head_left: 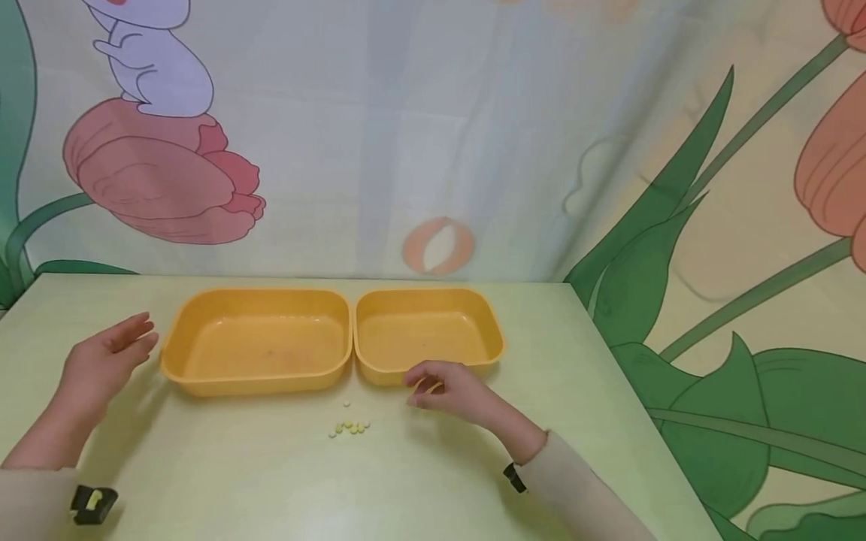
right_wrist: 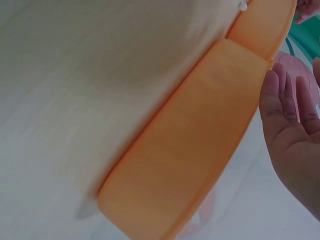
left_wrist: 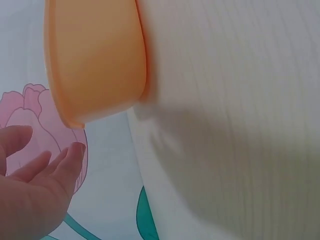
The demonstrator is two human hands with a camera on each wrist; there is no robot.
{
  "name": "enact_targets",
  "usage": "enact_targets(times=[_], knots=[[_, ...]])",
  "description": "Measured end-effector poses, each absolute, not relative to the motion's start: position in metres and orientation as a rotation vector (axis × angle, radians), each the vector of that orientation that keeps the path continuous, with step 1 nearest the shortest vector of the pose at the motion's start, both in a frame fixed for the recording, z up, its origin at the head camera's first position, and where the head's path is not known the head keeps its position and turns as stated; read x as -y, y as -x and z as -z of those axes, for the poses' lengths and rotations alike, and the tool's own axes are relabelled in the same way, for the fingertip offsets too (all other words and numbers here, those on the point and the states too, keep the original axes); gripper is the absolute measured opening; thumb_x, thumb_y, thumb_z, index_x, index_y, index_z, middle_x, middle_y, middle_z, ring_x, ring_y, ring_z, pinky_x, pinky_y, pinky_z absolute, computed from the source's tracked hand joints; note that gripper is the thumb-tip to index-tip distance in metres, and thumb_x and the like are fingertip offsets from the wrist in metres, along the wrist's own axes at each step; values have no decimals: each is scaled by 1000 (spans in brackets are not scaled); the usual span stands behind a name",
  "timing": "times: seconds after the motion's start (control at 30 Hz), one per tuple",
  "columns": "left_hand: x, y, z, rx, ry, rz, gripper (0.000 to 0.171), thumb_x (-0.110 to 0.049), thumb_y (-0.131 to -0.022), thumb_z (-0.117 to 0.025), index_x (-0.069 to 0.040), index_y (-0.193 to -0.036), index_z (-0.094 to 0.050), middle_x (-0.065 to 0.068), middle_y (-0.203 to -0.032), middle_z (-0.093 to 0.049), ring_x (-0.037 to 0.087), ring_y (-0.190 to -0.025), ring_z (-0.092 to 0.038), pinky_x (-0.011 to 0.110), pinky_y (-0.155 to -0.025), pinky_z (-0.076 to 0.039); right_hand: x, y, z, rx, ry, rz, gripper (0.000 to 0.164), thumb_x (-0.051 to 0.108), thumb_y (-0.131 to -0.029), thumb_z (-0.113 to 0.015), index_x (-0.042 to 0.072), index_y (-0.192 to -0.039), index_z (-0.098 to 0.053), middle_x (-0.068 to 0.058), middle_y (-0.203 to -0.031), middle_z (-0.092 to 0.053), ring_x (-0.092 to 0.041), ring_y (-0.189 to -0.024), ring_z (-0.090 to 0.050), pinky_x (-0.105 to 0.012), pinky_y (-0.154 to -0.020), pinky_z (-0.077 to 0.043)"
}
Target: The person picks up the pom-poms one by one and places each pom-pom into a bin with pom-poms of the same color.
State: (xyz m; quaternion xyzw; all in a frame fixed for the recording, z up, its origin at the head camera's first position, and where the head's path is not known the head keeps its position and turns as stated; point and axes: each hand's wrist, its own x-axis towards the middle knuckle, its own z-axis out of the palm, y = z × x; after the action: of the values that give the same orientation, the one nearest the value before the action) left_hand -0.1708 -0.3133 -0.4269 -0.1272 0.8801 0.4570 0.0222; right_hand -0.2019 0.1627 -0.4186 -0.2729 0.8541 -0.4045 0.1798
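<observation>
Cloth wall [head_left: 325, 150] at far side, with pink flower [head_left: 155, 180]; big green leaves [head_left: 704, 398] on right. Black clip [head_left: 94, 504] by left sleeve [head_left: 34, 500]. Right hand [head_left: 449, 387] blocks part of small yellow box's [head_left: 426, 334] near edge. Left hand [head_left: 104, 368] just left of big yellow box [head_left: 271, 342]. Left fingers loose, bit spread; right fingers softly bent, thumb apart. Boxes shallow, round corners, side by side on far part of pale table [head_left: 271, 481]. Little yellow bits [head_left: 348, 424] on table, near side of boxes: round, some paler, one farther off.
</observation>
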Motion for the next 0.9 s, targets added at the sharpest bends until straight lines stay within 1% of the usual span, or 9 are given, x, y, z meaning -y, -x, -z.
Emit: enact_targets(times=[0.07, 0.13, 0.27, 0.33, 0.4, 0.5, 0.6, 0.7, 0.9], knots=[[313, 172, 428, -2688, 401, -1475, 71, -45, -109, -38, -3, -163, -16, 34, -162, -26, 4, -109, -62, 16, -82, -62, -159, 202, 423, -2393, 775, 1118, 29, 12, -95, -73, -2, -120, -69, -20, -119, -72, -17, -102, -68, -18, -87, -58], [311, 173, 429, -2653, 412, -1521, 71, -44, -109, -38, -2, -162, -15, 35, -162, -24, 27, -127, -59, 4, -73, -57, -155, 202, 427, -2380, 786, 1092, 29, 12, -95, -73, -2, -121, -69, -19, -118, -73, -14, -99, -68, -16, -86, -57], [309, 173, 431, -2609, 432, -1566, 69, -40, -110, -38, -2, -162, -14, 35, -163, -22, 41, -141, -43, 1, -70, -54, -146, 201, 431, -2361, 794, 1043, 30, 13, -95, -73, -1, -122, -70, -17, -115, -74, -14, -98, -69, -13, -83, -56], [310, 174, 433, -2595, 429, -1579, 68, -38, -110, -39, -1, -162, -15, 35, -163, -22, 21, -128, -58, 2, -70, -54, -142, 201, 433, -2353, 798, 1023, 30, 12, -95, -73, -1, -122, -70, -16, -115, -74, -18, -99, -71, -14, -84, -56], [311, 176, 436, -2584, 427, -1583, 68, -38, -110, -40, -2, -162, -15, 36, -163, -22, -2, -109, -57, 3, -70, -55, -138, 202, 436, -2355, 793, 989, 29, 12, -95, -73, 1, -122, -70, -13, -114, -74, -20, -101, -72, -15, -83, -57], [313, 178, 440, -2554, 439, -1585, 68, -37, -110, -41, -2, -162, -16, 36, -163, -23, -8, -101, -51, 5, -71, -57, -133, 202, 439, -2347, 783, 965, 27, 11, -95, -72, 2, -121, -71, -11, -114, -74, -22, -103, -72, -16, -82, -58], [312, 180, 442, -2521, 458, -1588, 67, -36, -110, -40, -2, -162, -15, 35, -164, -21, 24, -120, -57, 7, -71, -58, -128, 205, 442, -2333, 771, 951, 25, 10, -95, -72, 4, -119, -71, -10, -114, -75, -20, -104, -70, -15, -82, -57], [310, 181, 443, -2492, 468, -1598, 66, -35, -110, -39, -1, -162, -15, 34, -165, -20, 49, -140, -36, 8, -72, -59, -123, 208, 445, -2319, 757, 943, 24, 9, -94, -73, 5, -118, -71, -10, -112, -75, -14, -98, -68, -15, -79, -56], [312, 182, 445, -2450, 457, -1617, 66, -33, -111, -39, -1, -162, -12, 32, -166, -16, 51, -147, -27, 7, -73, -59, -114, 213, 449, -2273, 693, 953, 22, 4, -93, -72, 2, -115, -70, -12, -107, -74, -8, -85, -62, -17, -67, -56]])
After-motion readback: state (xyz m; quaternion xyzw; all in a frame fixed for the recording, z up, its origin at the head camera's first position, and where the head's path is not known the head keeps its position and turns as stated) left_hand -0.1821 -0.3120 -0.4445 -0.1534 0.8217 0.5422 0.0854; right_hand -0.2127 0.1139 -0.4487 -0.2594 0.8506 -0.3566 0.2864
